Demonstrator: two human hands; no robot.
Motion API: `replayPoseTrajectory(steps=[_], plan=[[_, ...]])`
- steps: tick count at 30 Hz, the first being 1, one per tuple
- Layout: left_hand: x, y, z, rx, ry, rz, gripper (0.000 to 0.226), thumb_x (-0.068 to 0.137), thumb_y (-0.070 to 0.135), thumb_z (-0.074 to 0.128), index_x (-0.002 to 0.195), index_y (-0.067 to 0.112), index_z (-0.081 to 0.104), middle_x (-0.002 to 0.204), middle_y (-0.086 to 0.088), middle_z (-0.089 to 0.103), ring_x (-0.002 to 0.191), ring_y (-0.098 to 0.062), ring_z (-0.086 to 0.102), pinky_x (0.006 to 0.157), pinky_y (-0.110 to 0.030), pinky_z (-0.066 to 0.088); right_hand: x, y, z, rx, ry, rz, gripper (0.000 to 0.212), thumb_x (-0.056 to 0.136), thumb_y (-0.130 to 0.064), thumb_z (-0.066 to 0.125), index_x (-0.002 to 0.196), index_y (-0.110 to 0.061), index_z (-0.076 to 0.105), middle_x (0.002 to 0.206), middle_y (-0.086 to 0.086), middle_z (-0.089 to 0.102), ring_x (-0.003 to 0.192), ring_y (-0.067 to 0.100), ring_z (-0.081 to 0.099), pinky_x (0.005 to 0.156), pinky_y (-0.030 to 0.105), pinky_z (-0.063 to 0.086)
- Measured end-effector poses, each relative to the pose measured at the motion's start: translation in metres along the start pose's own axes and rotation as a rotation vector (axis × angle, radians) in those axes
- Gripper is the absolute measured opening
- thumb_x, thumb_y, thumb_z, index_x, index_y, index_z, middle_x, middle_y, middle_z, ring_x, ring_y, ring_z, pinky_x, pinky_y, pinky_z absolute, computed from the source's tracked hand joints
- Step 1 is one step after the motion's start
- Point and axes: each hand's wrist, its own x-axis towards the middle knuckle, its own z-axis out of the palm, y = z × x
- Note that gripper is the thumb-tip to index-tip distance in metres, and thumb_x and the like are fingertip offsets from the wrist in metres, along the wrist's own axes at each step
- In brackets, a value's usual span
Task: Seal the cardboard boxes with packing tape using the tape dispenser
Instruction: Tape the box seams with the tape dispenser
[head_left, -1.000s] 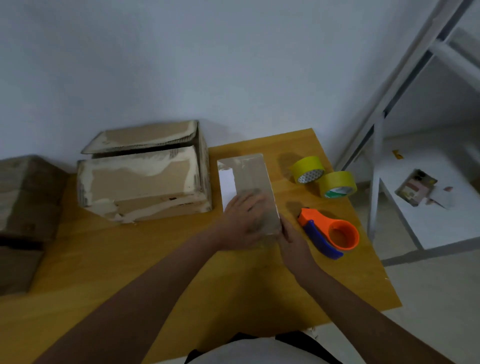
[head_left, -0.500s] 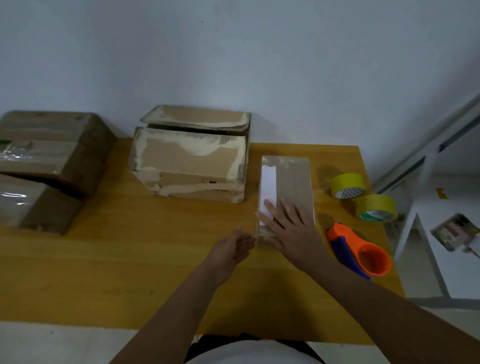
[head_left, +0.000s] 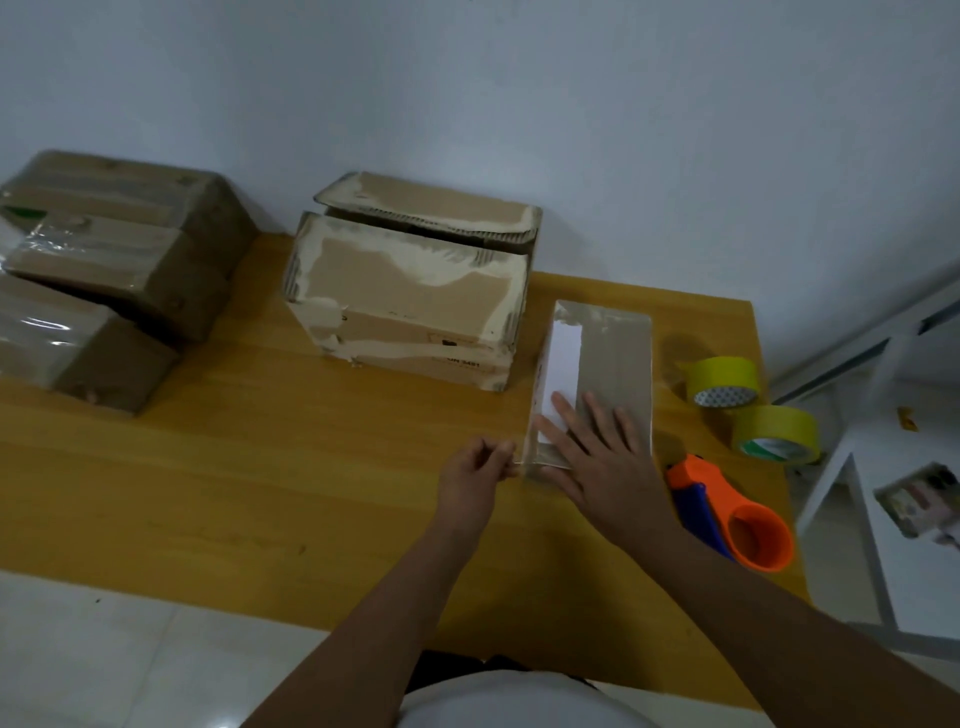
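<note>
At centre right of the frame, our right hand (head_left: 597, 462) presses flat on the small box (head_left: 615, 353); our left hand (head_left: 470, 475) pinches its near corner. It looks light, stiff; hold the sides.

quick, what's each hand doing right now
Left hand: fingers pinch the near left corner of the small box.
Right hand: open, flat on the box top.
</note>
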Motion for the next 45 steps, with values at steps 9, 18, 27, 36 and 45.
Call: replayPoseTrajectory(steps=[9, 18, 27, 36, 45], plan=[[0.006, -0.008, 0.018, 0.286, 0.007, 0.144, 0.022, 0.103, 0.024, 0.051, 0.088, 0.009, 0.057, 0.073, 0.003, 0.057, 0.06, 0.001, 0.049, 0.057, -0.015, 0.039, 0.001, -0.001, 0.0, -0.015, 0.009, 0.016, 0.062, 0.099, -0.061, 0.013, 0.155, -0.034, 0.013, 0.164, -0.002, 0.008, 0.15, 0.029, 0.009, 0.118, 0.053, 0.019], [0.012, -0.017, 0.033, 0.402, -0.047, 0.283, 0.018, 0.106, 0.023, 0.041, 0.104, 0.009, 0.052, 0.093, -0.005, 0.056, 0.074, -0.013, 0.051, 0.062, -0.026, 0.042, 0.004, -0.003, 0.01, -0.033, 0.05, 0.039, 0.062, 0.099, -0.058, 0.019, 0.155, -0.033, 0.01, 0.164, -0.002, 0.009, 0.15, 0.031, 0.013, 0.116, 0.054, 0.021], [0.037, -0.02, 0.032, 0.479, -0.099, 0.085, 0.017, 0.105, 0.015, 0.042, 0.107, 0.002, 0.053, 0.104, -0.012, 0.056, 0.089, -0.021, 0.054, 0.068, -0.027, 0.043, 0.005, -0.002, 0.011, -0.058, 0.039, 0.037, 0.063, 0.098, -0.058, 0.016, 0.155, -0.033, 0.005, 0.164, -0.002, 0.003, 0.15, 0.031, 0.007, 0.117, 0.055, 0.018], [-0.025, -0.01, 0.012, 0.52, -0.16, 0.386, 0.05, 0.102, 0.005, 0.047, 0.147, 0.022, 0.039, 0.098, 0.011, 0.063, 0.073, 0.008, 0.056, 0.068, -0.006, 0.039, 0.004, -0.001, 0.014, -0.024, 0.079, 0.027, 0.063, 0.099, -0.058, 0.02, 0.155, -0.034, 0.006, 0.164, -0.003, 0.005, 0.15, 0.031, 0.008, 0.118, 0.054, 0.016], [-0.012, 0.016, 0.008, 0.543, -0.183, 0.377, 0.037, 0.1, 0.019, 0.057, 0.136, 0.016, 0.058, 0.105, 0.0, 0.074, 0.079, -0.001, 0.064, 0.071, -0.013, 0.05, 0.004, -0.001, 0.013, -0.018, 0.068, 0.026, 0.064, 0.097, -0.059, 0.022, 0.155, -0.034, 0.008, 0.164, -0.003, 0.006, 0.15, 0.031, 0.012, 0.117, 0.054, 0.018]])
